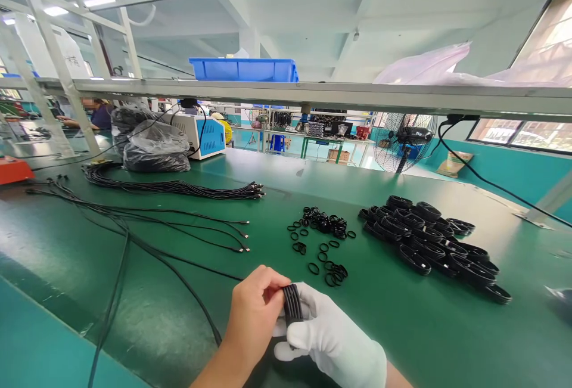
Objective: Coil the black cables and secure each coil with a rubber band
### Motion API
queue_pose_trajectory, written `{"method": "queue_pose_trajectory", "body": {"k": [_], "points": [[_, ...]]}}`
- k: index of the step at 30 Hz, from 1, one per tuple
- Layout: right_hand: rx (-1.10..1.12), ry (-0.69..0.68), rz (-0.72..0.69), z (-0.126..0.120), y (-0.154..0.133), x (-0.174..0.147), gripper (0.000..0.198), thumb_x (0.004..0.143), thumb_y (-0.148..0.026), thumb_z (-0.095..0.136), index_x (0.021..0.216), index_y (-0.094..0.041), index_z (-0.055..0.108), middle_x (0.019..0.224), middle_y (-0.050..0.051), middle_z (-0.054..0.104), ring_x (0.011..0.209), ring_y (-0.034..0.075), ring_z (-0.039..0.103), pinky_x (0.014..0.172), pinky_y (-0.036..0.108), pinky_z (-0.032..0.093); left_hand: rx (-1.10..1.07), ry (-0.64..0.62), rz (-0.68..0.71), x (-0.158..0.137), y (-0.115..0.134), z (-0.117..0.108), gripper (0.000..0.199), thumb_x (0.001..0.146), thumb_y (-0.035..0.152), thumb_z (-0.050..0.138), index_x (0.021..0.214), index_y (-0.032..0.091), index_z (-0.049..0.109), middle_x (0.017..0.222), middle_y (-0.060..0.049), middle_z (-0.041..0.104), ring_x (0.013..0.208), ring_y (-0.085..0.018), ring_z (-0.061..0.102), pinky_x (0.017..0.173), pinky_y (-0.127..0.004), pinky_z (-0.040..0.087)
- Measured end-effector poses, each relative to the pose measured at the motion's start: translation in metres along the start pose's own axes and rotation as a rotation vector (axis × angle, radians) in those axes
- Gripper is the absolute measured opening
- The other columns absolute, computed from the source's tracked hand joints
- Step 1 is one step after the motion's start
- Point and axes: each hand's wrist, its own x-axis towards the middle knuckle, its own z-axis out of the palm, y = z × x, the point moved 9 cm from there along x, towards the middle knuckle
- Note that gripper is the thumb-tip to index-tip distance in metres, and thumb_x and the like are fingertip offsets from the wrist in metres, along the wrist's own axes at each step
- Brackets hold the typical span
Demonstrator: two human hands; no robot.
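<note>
Near the front edge of the green table, my gloved right hand (324, 331) is closed round a coiled black cable (292, 304). My bare left hand (257, 310) pinches the coil's upper left side; its fingertips are partly hidden. Beyond my hands lie loose black rings (324, 221), some heaped and some scattered. To the right is a pile of coiled black cables (429, 233). Several uncoiled black cables (179, 230) with metal plugs stretch across the table at the left, some hanging over its front edge.
A thick bundle of straight cables (179, 188) lies farther back, beside plastic-wrapped bags (156, 143) and a blue-and-white machine (208, 136). A shelf (339, 93) spans overhead with a blue bin (243, 70) on it. A fan (404, 137) stands behind the table; a person (100, 115) sits far left.
</note>
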Motion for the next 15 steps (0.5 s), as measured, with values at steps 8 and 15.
{"method": "queue_pose_trajectory", "body": {"k": [8,15], "points": [[0.063,-0.025,-0.017,0.001,-0.004,-0.002,0.047,0.056,-0.023,0.078,0.095,-0.015,0.053,0.093,0.004,0.055,0.08,0.015,0.058,0.068,0.029,0.045,0.023,-0.143,-0.056,0.009,0.0,0.004,0.023,0.07,0.008,0.045,0.08,0.021,0.062,0.078,0.001,0.06,0.066,-0.013,0.054,0.062,-0.025,0.042],[0.08,-0.039,-0.072,0.0,-0.011,-0.001,0.041,0.058,-0.022,0.078,0.09,-0.014,0.053,0.087,0.003,0.053,0.073,0.011,0.052,0.061,0.024,0.04,-0.213,-0.417,-0.248,-0.006,-0.007,0.011,0.009,0.077,0.021,0.049,0.075,0.018,0.057,0.067,0.004,0.05,0.064,-0.012,0.042,0.059,-0.023,0.035]]}}
